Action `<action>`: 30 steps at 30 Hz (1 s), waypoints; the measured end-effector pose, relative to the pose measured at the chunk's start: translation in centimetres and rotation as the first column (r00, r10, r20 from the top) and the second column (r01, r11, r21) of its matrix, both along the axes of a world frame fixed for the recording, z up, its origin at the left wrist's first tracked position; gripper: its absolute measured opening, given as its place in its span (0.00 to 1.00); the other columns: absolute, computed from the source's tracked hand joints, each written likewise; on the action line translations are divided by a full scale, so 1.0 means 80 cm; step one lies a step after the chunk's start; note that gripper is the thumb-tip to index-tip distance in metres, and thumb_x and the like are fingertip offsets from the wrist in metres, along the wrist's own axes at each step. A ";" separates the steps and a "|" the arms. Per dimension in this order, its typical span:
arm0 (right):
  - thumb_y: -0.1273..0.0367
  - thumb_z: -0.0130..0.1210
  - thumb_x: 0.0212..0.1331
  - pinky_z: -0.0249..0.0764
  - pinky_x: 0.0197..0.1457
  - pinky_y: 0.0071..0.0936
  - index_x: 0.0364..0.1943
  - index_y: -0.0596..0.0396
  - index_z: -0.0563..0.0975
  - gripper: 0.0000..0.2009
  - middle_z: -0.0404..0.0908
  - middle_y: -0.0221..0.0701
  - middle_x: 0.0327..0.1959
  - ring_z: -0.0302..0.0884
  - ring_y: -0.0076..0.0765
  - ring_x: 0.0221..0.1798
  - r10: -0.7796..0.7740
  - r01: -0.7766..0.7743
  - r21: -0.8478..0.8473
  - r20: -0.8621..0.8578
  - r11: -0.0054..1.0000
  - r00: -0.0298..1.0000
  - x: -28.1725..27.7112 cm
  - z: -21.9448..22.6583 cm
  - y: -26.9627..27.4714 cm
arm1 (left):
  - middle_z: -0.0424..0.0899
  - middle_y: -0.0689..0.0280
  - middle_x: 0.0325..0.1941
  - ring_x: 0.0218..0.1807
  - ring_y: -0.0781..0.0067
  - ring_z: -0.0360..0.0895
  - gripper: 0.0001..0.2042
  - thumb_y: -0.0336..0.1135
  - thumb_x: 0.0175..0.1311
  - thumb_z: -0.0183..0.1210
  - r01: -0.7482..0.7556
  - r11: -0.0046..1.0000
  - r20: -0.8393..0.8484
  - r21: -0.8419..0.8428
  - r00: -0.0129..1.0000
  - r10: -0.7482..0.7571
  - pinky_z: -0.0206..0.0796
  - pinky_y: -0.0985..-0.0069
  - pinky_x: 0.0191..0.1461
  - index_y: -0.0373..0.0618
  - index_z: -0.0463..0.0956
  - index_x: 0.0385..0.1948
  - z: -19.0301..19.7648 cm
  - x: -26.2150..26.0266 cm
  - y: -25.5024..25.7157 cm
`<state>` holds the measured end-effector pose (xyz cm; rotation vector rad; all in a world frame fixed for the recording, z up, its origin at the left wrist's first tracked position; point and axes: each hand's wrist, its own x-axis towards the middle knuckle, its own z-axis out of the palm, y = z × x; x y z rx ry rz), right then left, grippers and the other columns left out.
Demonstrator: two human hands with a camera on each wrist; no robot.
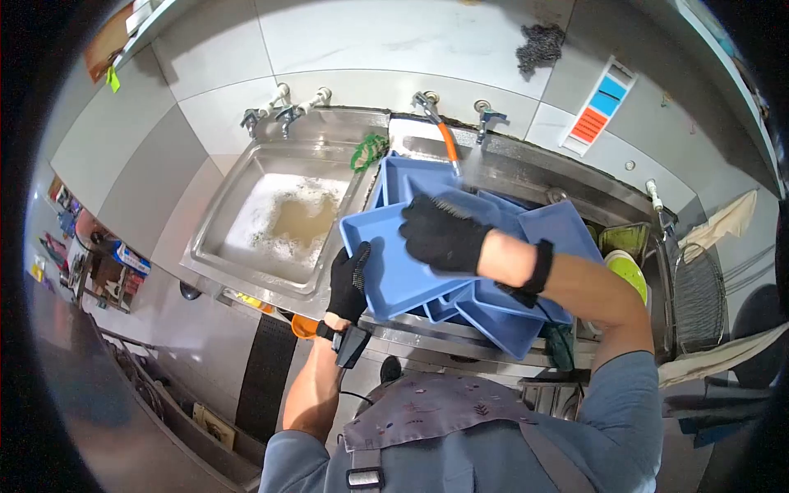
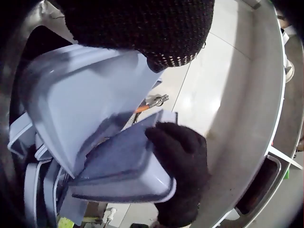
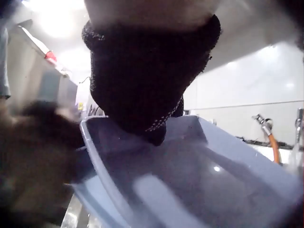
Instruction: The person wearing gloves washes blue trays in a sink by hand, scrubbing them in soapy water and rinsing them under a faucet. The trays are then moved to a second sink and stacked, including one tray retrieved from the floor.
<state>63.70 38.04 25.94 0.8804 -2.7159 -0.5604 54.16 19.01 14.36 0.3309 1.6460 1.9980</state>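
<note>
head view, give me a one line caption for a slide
Gloved hands at a blue tray above more blue trays heaped over one sink, a second sink of foamy water alongside.

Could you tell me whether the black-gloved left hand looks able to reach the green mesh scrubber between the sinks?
Probably yes: the green mesh scrubber lies uncovered, though the left hand would likely first need to release the blue rectangular tray it holds.

Left hand (image 1: pixel 348 283) and right hand (image 1: pixel 444 237) (both gloved) curl — gripping.
</note>
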 end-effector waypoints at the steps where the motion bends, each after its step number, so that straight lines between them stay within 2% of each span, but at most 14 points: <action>1: 0.67 0.54 0.41 0.70 0.49 0.39 0.18 0.48 0.79 0.04 0.77 0.32 0.28 0.75 0.40 0.40 0.020 -0.020 -0.003 0.020 1.000 1.000 -0.010 -0.029 -0.017 | 0.81 0.67 0.35 0.35 0.77 0.76 0.13 0.36 0.66 0.58 0.003 0.998 0.011 0.059 1.000 -0.004 0.68 0.79 0.39 0.36 0.77 0.45 0.001 0.002 0.001; 3: 0.67 0.55 0.45 0.72 0.49 0.37 0.26 0.51 0.80 0.06 0.78 0.35 0.34 0.75 0.41 0.43 0.083 -0.083 -0.091 -0.006 0.992 0.997 -0.024 -0.065 -0.049 | 0.81 0.68 0.35 0.36 0.79 0.75 0.14 0.41 0.69 0.55 -0.016 0.987 -0.283 0.162 0.957 0.062 0.68 0.79 0.41 0.37 0.77 0.44 -0.005 0.003 0.007; 8: 0.70 0.46 0.58 0.72 0.62 0.41 0.47 0.60 0.77 0.15 0.73 0.47 0.55 0.71 0.48 0.60 0.208 -0.205 -0.381 -0.035 0.902 0.978 -0.028 -0.093 -0.057 | 0.81 0.67 0.34 0.35 0.81 0.75 0.17 0.45 0.70 0.55 -0.010 0.993 -0.162 0.120 0.986 0.030 0.67 0.80 0.39 0.36 0.78 0.42 -0.012 -0.005 -0.017; 11: 0.72 0.46 0.62 0.61 0.72 0.41 0.55 0.61 0.73 0.17 0.66 0.48 0.64 0.64 0.53 0.67 -0.036 -0.007 -0.398 -0.099 0.917 0.994 0.013 -0.087 -0.003 | 0.81 0.65 0.32 0.33 0.80 0.74 0.20 0.46 0.69 0.55 0.032 0.999 -0.036 -0.036 0.999 -0.034 0.68 0.78 0.38 0.34 0.77 0.43 -0.026 -0.018 -0.023; 12: 0.69 0.49 0.62 0.59 0.72 0.42 0.59 0.63 0.69 0.21 0.67 0.51 0.64 0.63 0.56 0.67 -0.245 0.301 -0.637 0.177 0.710 0.953 0.024 -0.091 0.028 | 0.81 0.65 0.32 0.33 0.80 0.74 0.20 0.46 0.69 0.55 0.035 0.999 -0.032 -0.039 0.999 -0.036 0.68 0.78 0.38 0.34 0.77 0.43 -0.026 -0.019 -0.023; 14: 0.58 0.60 0.57 0.56 0.73 0.45 0.62 0.68 0.64 0.34 0.66 0.57 0.63 0.63 0.60 0.67 -0.636 0.495 -0.675 0.048 0.547 0.770 0.069 -0.075 0.068 | 0.81 0.64 0.33 0.33 0.80 0.75 0.21 0.47 0.68 0.55 0.038 0.999 -0.087 -0.030 0.995 -0.040 0.68 0.78 0.39 0.32 0.77 0.45 -0.029 -0.016 -0.023; 15: 0.51 0.60 0.56 0.55 0.73 0.44 0.63 0.70 0.63 0.40 0.65 0.60 0.63 0.61 0.61 0.68 -0.797 0.681 -0.569 0.072 0.461 0.600 0.097 -0.108 0.101 | 0.81 0.63 0.34 0.33 0.80 0.74 0.22 0.48 0.68 0.55 -0.018 0.999 -0.522 0.030 0.853 0.031 0.68 0.79 0.38 0.32 0.77 0.45 -0.045 -0.015 -0.025; 17: 0.46 0.59 0.55 0.58 0.72 0.44 0.63 0.72 0.62 0.43 0.64 0.62 0.63 0.61 0.62 0.68 -0.808 0.830 -0.551 0.449 0.087 0.382 0.142 -0.139 0.139 | 0.81 0.64 0.34 0.34 0.80 0.74 0.22 0.48 0.69 0.55 0.013 1.000 -0.402 0.026 0.916 -0.001 0.68 0.79 0.38 0.32 0.77 0.46 -0.043 -0.016 -0.025; 20: 0.52 0.62 0.54 0.69 0.61 0.36 0.60 0.65 0.68 0.35 0.77 0.50 0.54 0.74 0.45 0.56 -0.359 0.745 -0.567 0.817 -0.353 0.452 0.168 -0.121 0.129 | 0.80 0.65 0.34 0.33 0.80 0.74 0.22 0.49 0.69 0.54 0.068 0.996 -0.201 -0.056 0.977 -0.078 0.68 0.80 0.38 0.33 0.77 0.47 -0.014 -0.011 -0.023; 22: 0.54 0.62 0.55 0.70 0.58 0.35 0.58 0.64 0.70 0.32 0.79 0.46 0.51 0.75 0.42 0.53 -0.355 0.715 -0.610 0.788 -0.342 0.502 0.164 -0.146 0.142 | 0.82 0.59 0.41 0.39 0.71 0.77 0.19 0.41 0.70 0.53 0.133 0.984 -0.331 -0.123 0.929 -0.166 0.70 0.75 0.44 0.35 0.74 0.54 -0.036 -0.019 -0.032; 26: 0.57 0.62 0.56 0.73 0.49 0.33 0.51 0.64 0.75 0.25 0.82 0.41 0.44 0.77 0.35 0.43 -0.201 0.581 -0.659 0.726 -0.477 0.658 0.132 -0.185 0.159 | 0.68 0.41 0.64 0.62 0.39 0.69 0.28 0.22 0.64 0.47 -0.021 0.983 -0.953 -0.182 0.249 -0.171 0.60 0.61 0.68 0.49 0.61 0.68 -0.092 -0.041 -0.043; 28: 0.58 0.60 0.57 0.72 0.51 0.33 0.51 0.64 0.75 0.24 0.82 0.41 0.44 0.77 0.35 0.44 -0.322 0.585 -0.709 0.703 -0.394 0.634 0.106 -0.228 0.176 | 0.68 0.41 0.64 0.60 0.40 0.71 0.29 0.22 0.65 0.46 0.030 0.958 -0.911 -0.285 0.302 -0.281 0.61 0.61 0.67 0.52 0.58 0.70 -0.067 -0.030 -0.045; 29: 0.58 0.59 0.58 0.71 0.52 0.33 0.51 0.64 0.75 0.24 0.82 0.41 0.45 0.77 0.35 0.45 -0.456 0.582 -0.750 0.657 -0.314 0.600 0.095 -0.240 0.178 | 0.68 0.41 0.63 0.58 0.40 0.73 0.30 0.23 0.64 0.46 0.202 0.881 -0.648 -0.428 0.611 -0.455 0.62 0.60 0.66 0.52 0.56 0.71 -0.057 -0.028 -0.047; 30: 0.58 0.59 0.58 0.71 0.52 0.33 0.51 0.64 0.75 0.24 0.82 0.41 0.45 0.77 0.35 0.45 -0.444 0.592 -0.747 0.661 -0.304 0.605 0.086 -0.231 0.169 | 0.69 0.41 0.63 0.57 0.42 0.74 0.28 0.24 0.66 0.44 0.069 0.954 -0.869 -0.291 0.399 -0.294 0.62 0.59 0.66 0.51 0.56 0.71 -0.052 -0.018 -0.050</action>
